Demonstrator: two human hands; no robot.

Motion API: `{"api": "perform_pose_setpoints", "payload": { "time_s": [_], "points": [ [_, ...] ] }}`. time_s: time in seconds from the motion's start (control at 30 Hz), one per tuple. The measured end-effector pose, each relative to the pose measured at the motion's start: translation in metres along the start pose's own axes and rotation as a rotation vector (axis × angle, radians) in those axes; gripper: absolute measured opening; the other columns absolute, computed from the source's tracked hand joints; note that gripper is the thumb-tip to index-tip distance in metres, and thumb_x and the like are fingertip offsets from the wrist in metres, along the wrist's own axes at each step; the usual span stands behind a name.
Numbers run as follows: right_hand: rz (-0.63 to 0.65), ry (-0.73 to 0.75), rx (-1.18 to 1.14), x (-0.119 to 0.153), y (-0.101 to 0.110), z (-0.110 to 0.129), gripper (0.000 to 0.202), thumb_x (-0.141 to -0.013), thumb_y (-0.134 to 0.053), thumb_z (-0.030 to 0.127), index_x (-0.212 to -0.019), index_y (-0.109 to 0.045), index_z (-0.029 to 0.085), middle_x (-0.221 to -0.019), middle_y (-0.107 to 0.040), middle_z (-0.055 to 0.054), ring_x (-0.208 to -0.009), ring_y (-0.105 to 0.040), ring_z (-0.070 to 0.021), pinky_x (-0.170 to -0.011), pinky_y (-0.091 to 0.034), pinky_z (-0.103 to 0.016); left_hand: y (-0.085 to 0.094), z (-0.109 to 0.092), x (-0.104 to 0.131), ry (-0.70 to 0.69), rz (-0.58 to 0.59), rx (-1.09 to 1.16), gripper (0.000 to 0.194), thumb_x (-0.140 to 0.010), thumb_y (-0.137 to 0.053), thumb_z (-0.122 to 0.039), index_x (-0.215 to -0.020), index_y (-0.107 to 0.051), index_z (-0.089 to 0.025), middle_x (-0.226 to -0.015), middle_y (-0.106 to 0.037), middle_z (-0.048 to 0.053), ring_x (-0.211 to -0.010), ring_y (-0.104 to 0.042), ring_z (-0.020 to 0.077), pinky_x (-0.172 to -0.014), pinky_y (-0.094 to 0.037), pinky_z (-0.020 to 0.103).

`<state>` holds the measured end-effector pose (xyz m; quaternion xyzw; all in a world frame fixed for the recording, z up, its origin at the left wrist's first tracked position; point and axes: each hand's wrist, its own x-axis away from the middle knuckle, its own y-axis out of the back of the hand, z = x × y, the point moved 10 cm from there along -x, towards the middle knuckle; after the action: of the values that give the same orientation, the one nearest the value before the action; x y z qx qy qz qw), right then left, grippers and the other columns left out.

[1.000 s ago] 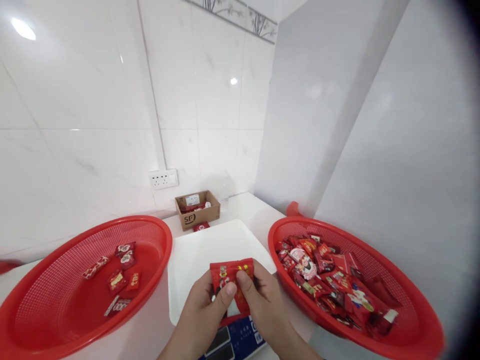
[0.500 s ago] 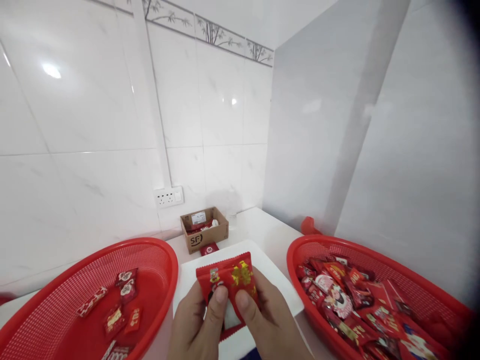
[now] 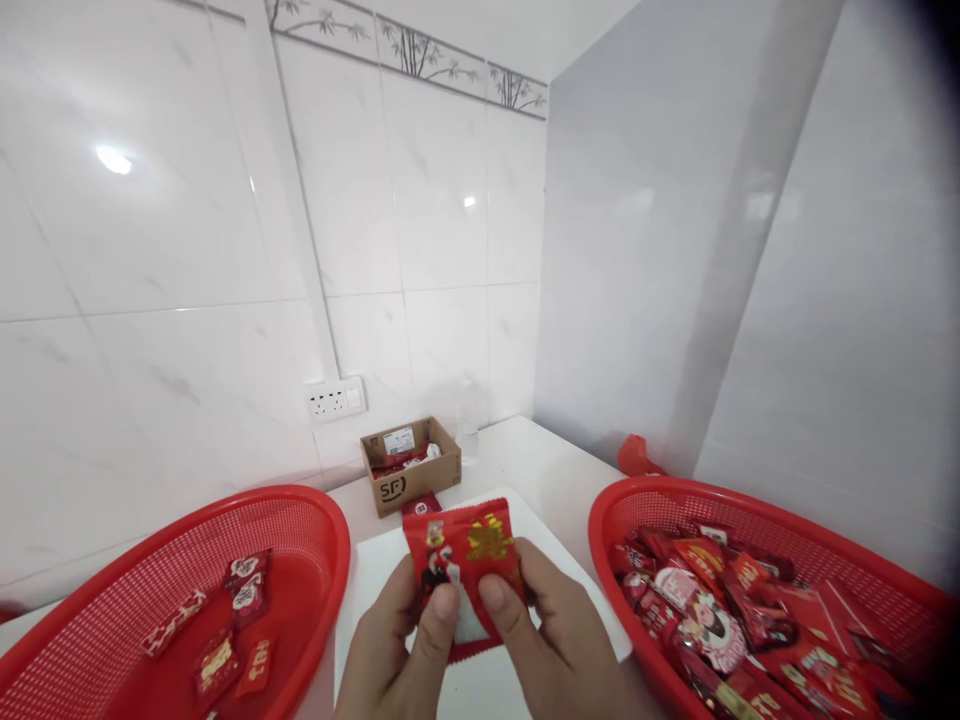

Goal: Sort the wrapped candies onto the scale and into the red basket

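Both hands hold one red packet (image 3: 469,545) with gold print and a small picture of figures, above a white board (image 3: 480,685). My left hand (image 3: 405,640) pinches its left side and my right hand (image 3: 544,625) its right side, thumbs on the front face. The fingers behind the packet are mostly hidden. On the left, a red basket (image 3: 339,560) holds several small wrapped packets (image 3: 217,662). A fuller red basket (image 3: 600,515) on the right is heaped with red packets (image 3: 750,610).
Behind the board, an open cardboard box (image 3: 420,483) holds red packets, with a dark red packet (image 3: 421,506) in front of it. A wall socket (image 3: 335,399) is above the table at the back. A red object (image 3: 637,455) lies behind the right basket.
The view has shifted slightly. The packet is turned a little, so more of its printed figures show between my thumbs. Both hands still hold it.
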<state>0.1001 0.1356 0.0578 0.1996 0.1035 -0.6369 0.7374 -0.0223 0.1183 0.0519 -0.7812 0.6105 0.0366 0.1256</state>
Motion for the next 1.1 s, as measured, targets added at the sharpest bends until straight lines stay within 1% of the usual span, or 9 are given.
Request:
{"api": "perform_pose_setpoints", "payload": {
  "time_s": [0.1,0.17,0.23,0.43,0.57,0.77,0.87,1.0,1.1],
  "points": [
    [-0.016,0.019,-0.002,-0.003,0.004,0.008,0.033,-0.089,-0.046,0.048,-0.076,-0.053,0.018,-0.069,-0.057,0.0,-0.064,-0.051,-0.0141,-0.055,-0.038,-0.023,0.015,0.004,0.004,0.021,-0.117,-0.077,0.043,-0.058,-0.073,-0.06,-0.08,-0.072,-0.023,-0.084,-0.075,0.003,-0.086,-0.066,0.0268,-0.068,-0.055,0.028],
    [0.029,0.047,-0.006,-0.004,-0.001,0.017,0.033,-0.089,-0.047,0.048,-0.079,-0.055,0.018,-0.07,-0.058,0.0,-0.064,-0.051,-0.014,-0.054,-0.038,-0.022,0.031,0.006,0.008,0.027,-0.226,-0.11,0.042,-0.056,-0.075,-0.058,-0.08,-0.072,-0.024,-0.087,-0.075,0.002,-0.091,-0.065,0.026,-0.068,-0.054,0.025],
    [0.067,0.056,-0.006,-0.003,-0.006,0.023,0.034,-0.089,-0.046,0.049,-0.082,-0.058,0.018,-0.07,-0.058,0.0,-0.062,-0.051,-0.0135,-0.053,-0.038,-0.022,0.04,0.006,0.012,0.006,-0.273,-0.099,0.042,-0.057,-0.075,-0.057,-0.083,-0.072,-0.023,-0.091,-0.074,0.002,-0.094,-0.064,0.0257,-0.069,-0.054,0.024],
    [0.058,0.072,0.173,0.001,-0.005,0.028,0.037,-0.089,-0.043,0.051,-0.076,-0.057,0.019,-0.063,-0.057,0.002,-0.056,-0.048,-0.0128,-0.049,-0.034,-0.023,0.037,0.004,0.013,-0.046,-0.233,-0.022,0.038,-0.059,-0.076,-0.053,-0.081,-0.072,-0.022,-0.086,-0.075,0.003,-0.087,-0.065,0.0251,-0.063,-0.054,0.025],
    [0.064,0.092,0.288,-0.001,-0.001,0.024,0.039,-0.09,-0.042,0.05,-0.072,-0.055,0.019,-0.062,-0.057,0.001,-0.055,-0.048,-0.013,-0.049,-0.036,-0.023,0.036,0.01,0.008,-0.024,-0.24,-0.032,0.039,-0.06,-0.076,-0.053,-0.084,-0.072,-0.022,-0.088,-0.074,0.002,-0.088,-0.065,0.0235,-0.068,-0.053,0.024],
    [0.119,0.112,0.262,-0.011,-0.005,0.016,0.037,-0.09,-0.042,0.048,-0.079,-0.062,0.019,-0.067,-0.062,-0.001,-0.062,-0.055,-0.0161,-0.055,-0.042,-0.024,0.039,0.019,-0.002,0.024,-0.269,-0.104,0.044,-0.06,-0.075,-0.054,-0.09,-0.072,-0.022,-0.095,-0.073,0.003,-0.099,-0.061,0.0258,-0.074,-0.053,0.025],
    [0.153,0.095,0.21,-0.012,-0.007,0.011,0.036,-0.09,-0.043,0.048,-0.081,-0.062,0.019,-0.069,-0.062,-0.001,-0.065,-0.056,-0.0167,-0.057,-0.042,-0.024,0.03,0.018,-0.004,0.028,-0.231,-0.069,0.04,-0.063,-0.073,-0.054,-0.088,-0.072,-0.022,-0.094,-0.073,0.003,-0.097,-0.062,0.0259,-0.072,-0.053,0.026],
    [0.164,0.082,0.159,-0.013,-0.005,0.007,0.032,-0.092,-0.044,0.044,-0.082,-0.06,0.019,-0.074,-0.063,-0.001,-0.069,-0.056,-0.0164,-0.06,-0.042,-0.023,0.01,0.017,-0.008,0.022,-0.084,0.038,0.04,-0.067,-0.069,-0.056,-0.087,-0.072,-0.022,-0.087,-0.073,0.003,-0.087,-0.064,0.0234,-0.069,-0.052,0.026],
    [0.175,0.088,0.086,-0.015,-0.005,0.009,0.03,-0.092,-0.045,0.043,-0.083,-0.061,0.02,-0.076,-0.064,0.0,-0.068,-0.057,-0.0152,-0.059,-0.043,-0.022,0.0,0.018,-0.01,0.006,0.018,0.025,0.042,-0.067,-0.069,-0.057,-0.087,-0.072,-0.02,-0.079,-0.072,0.004,-0.075,-0.062,0.02,-0.065,-0.05,0.025]
  ]
}}
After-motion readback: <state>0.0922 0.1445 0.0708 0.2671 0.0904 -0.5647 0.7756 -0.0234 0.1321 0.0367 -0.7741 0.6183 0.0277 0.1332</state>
